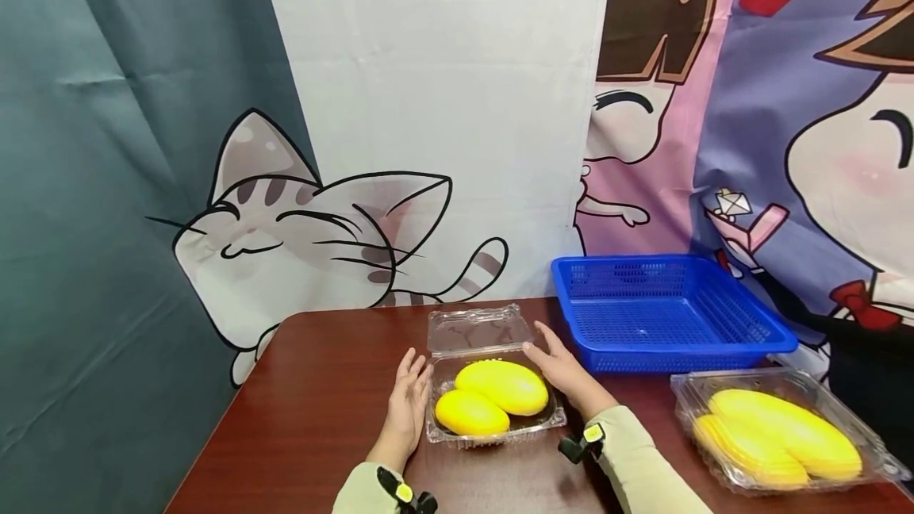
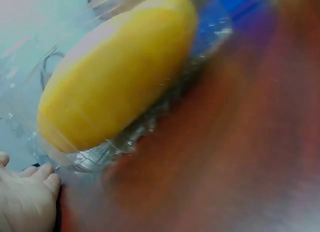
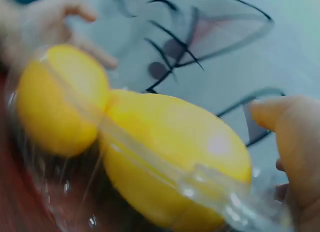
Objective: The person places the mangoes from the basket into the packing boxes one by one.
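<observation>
A clear plastic clamshell box stands on the table, its lid folded back. Inside lie two smooth yellow oval fruits, a larger one behind a smaller one. The left hand is at the box's left side, fingers extended; whether it touches the wall I cannot tell. At the right rear corner, near the hinge, the right hand has its fingers spread, the thumb close to the rim. In the right wrist view, the right thumb is beside the larger fruit, curled round nothing.
A blue plastic basket stands at the back right. In front of it, a second clear box holds more yellow fruits, with its lid apparently down. Behind the brown table hangs a cartoon-printed curtain.
</observation>
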`<state>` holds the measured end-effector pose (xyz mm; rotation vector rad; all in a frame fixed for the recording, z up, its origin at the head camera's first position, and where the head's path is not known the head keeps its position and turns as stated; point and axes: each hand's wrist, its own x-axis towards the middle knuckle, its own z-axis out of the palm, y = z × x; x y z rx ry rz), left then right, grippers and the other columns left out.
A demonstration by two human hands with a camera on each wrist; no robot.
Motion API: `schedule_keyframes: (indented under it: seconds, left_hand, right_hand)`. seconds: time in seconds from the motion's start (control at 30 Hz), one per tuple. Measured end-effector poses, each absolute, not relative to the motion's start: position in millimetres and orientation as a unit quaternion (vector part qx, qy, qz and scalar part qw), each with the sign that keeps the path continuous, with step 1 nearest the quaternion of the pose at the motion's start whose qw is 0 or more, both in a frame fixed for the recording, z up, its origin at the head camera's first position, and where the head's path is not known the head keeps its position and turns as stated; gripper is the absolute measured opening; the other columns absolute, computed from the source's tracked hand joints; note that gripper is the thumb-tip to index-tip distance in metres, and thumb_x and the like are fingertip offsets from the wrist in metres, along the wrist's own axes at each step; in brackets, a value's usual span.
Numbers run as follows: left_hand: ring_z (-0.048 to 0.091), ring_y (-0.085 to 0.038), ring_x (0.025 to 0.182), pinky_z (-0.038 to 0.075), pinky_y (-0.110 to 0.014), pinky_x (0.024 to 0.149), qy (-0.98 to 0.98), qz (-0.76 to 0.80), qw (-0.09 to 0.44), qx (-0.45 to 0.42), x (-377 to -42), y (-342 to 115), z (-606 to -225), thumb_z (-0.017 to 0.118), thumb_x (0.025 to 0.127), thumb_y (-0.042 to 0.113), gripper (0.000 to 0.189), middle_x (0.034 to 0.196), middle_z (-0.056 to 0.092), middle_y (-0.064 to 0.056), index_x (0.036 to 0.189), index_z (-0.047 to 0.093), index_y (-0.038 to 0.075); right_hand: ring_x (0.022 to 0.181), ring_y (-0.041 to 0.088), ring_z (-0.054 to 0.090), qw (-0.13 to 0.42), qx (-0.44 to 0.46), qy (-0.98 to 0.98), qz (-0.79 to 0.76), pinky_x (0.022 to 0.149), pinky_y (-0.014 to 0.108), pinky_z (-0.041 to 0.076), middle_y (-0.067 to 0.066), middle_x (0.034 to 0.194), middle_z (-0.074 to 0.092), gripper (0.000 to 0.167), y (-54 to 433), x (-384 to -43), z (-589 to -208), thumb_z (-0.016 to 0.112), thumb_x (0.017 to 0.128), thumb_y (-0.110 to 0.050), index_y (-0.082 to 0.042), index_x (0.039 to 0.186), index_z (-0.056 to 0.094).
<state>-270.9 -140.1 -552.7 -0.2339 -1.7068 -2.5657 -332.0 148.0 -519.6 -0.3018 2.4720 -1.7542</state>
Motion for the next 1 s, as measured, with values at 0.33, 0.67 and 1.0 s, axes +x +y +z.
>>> schedule_keyframes:
  seconds: [0.33,0.67,1.0]
  left_hand:
    - [0.049,-0.031,0.136,0.025,-0.040,0.120,-0.591,-0.803,-0.006,-0.070,-279,-141,-553,0.028,0.109,0.023,0.060,0.167,0.010,-0.022,0.161,0.006,0.001]
    - [0.053,-0.037,0.131,0.045,-0.031,0.103,-0.657,-0.745,0.071,-0.084,-277,-137,-554,0.048,0.104,0.008,0.065,0.166,0.018,-0.020,0.160,0.016,0.007]
    - [0.039,-0.042,0.140,0.029,-0.051,0.113,-0.610,-0.783,0.066,-0.100,-277,-147,-542,0.038,0.104,0.018,0.062,0.165,0.024,-0.018,0.161,0.013,0.012]
  right_hand:
    - [0.110,0.037,0.061,0.057,-0.046,0.700,-0.710,0.090,0.038,0.051,0.031,0.136,0.054,0.053,141,-341,-545,0.050,0.105,-0.016,0.012,0.148,0.037]
    - [0.109,0.028,0.063,0.048,-0.089,0.658,-0.746,0.097,0.043,0.053,0.033,0.142,0.048,0.054,142,-338,-550,0.053,0.103,-0.008,0.005,0.152,0.035]
    - [0.114,0.019,0.052,0.067,-0.099,0.632,-0.765,0.099,0.040,0.049,0.022,0.157,0.033,0.056,147,-341,-542,0.050,0.103,-0.004,-0.003,0.156,0.031]
